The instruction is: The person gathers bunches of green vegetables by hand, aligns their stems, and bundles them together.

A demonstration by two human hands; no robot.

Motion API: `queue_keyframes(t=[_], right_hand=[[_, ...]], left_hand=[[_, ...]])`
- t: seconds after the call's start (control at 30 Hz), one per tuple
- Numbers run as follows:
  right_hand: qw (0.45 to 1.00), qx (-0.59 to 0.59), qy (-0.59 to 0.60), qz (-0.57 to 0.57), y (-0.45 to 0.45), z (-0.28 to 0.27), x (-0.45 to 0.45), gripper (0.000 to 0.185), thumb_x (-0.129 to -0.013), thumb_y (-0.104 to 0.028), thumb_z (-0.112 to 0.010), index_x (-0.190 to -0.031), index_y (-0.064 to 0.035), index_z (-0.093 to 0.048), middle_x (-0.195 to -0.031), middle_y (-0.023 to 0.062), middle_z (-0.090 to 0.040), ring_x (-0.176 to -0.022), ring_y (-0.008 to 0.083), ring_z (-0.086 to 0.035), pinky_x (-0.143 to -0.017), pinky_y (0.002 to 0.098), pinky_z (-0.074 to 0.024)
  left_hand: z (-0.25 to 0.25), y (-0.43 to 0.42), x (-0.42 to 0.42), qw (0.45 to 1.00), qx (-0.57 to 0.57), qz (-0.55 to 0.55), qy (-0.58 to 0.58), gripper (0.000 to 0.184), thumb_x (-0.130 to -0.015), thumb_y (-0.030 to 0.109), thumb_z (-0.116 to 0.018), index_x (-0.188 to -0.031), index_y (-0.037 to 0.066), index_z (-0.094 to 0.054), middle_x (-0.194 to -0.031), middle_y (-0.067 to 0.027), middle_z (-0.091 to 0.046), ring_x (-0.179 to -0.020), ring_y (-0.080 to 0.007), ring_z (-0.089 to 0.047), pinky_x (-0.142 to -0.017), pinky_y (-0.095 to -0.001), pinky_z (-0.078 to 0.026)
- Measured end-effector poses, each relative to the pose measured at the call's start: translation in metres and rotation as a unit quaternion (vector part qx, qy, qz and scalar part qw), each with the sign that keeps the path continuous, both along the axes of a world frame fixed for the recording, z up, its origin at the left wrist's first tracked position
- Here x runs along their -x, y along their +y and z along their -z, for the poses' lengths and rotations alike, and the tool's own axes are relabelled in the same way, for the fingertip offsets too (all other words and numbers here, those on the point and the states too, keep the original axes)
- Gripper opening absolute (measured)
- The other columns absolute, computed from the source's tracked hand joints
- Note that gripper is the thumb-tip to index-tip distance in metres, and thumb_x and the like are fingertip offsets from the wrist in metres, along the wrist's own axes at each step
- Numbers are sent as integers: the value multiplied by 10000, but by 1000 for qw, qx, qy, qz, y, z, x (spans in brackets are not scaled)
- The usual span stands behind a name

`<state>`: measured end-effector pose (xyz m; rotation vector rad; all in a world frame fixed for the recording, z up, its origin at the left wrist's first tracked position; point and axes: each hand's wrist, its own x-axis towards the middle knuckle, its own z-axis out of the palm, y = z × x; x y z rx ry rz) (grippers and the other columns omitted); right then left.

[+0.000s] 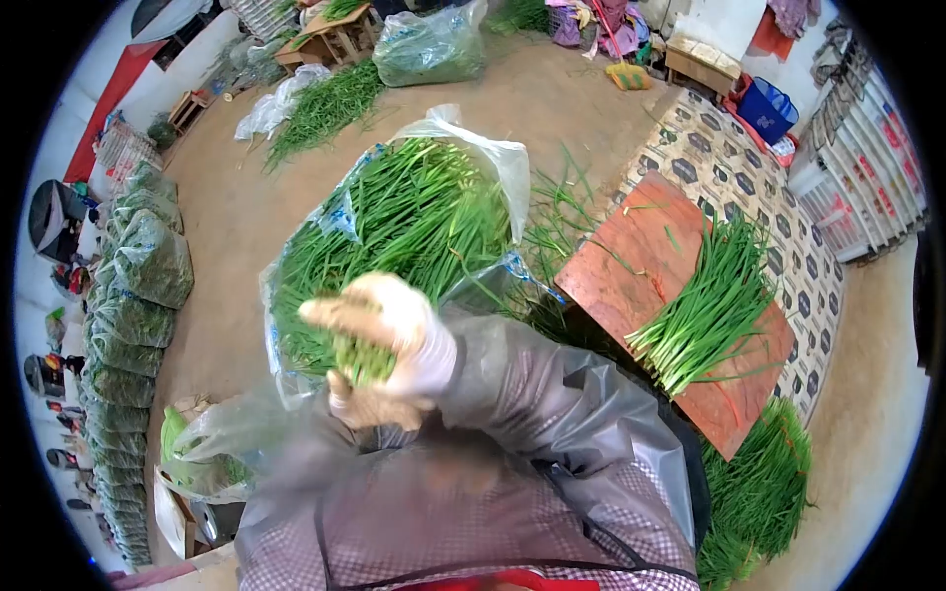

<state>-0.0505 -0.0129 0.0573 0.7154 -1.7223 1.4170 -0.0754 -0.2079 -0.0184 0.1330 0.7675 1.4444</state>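
Observation:
Long green stalks [414, 202] fill an open clear plastic bag [505, 163] in front of me. Over the bag's near edge, my right hand [379, 320], in a pale glove, is curled round a small bunch of green stalks [363, 360], blurred by motion. Just below it, my left or lower hand [370, 404] lies against the bunch's lower end, its fingers partly hidden. To the right, a larger pile of stalks [705, 305] rests on a reddish board [631, 256], pale ends toward me.
Filled bags [148, 256] line the left side. More stalks lie on the floor [330, 108] at the back and below the board [759, 483]. A blue basket [764, 110] stands at upper right, near a patterned mat [690, 138]. A stuffed bag [429, 49] sits at the back.

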Motion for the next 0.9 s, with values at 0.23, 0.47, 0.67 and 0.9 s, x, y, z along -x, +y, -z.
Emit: queue_keyframes(t=[0.23, 0.47, 0.67, 0.9], right_hand=[[956, -103, 218, -166, -32, -46, -58, 581, -491, -212, -692, -1051, -83, -603, -837, 97, -539, -817, 309, -567, -807, 472, -474], [940, -76, 318, -100, -44, -49, -78, 293, -645, -211, -626, -912, -94, -597, -855, 80, -542, -867, 289, -557, -867, 478, -479], [959, -147, 148, -191, -49, 40, -77, 496, -518, -202, -713, -1001, -126, -630, -1053, 111, -538, -1057, 334, -491, -954, 509, -391], [812, -27, -218, -540, -30, 33, -81, 576, -771, -95, -686, -1327, -148, -542, -1496, 166, -304, -1386, 350, -263, -1124, 448, -218]], left_hand=[[21, 0, -31, 984, -68, -158, -49, 709, -869, 497, -539, -1274, -75, -435, -1111, -184, -583, -922, -228, -629, -828, -341, -531], [20, -12, -50, 967, -122, -221, -38, 717, -849, 451, -575, -1311, -67, -398, -1183, -193, -539, -971, -241, -615, -825, -360, -537], [37, -28, -60, 951, -157, -262, -55, 736, -832, 412, -606, -1343, -61, -366, -1246, -202, -501, -1012, -253, -604, -822, -377, -543], [57, -43, -60, 931, -195, -298, -75, 771, -812, 366, -641, -1379, -53, -329, -1318, -211, -457, -1060, -266, -590, -819, -396, -549]])
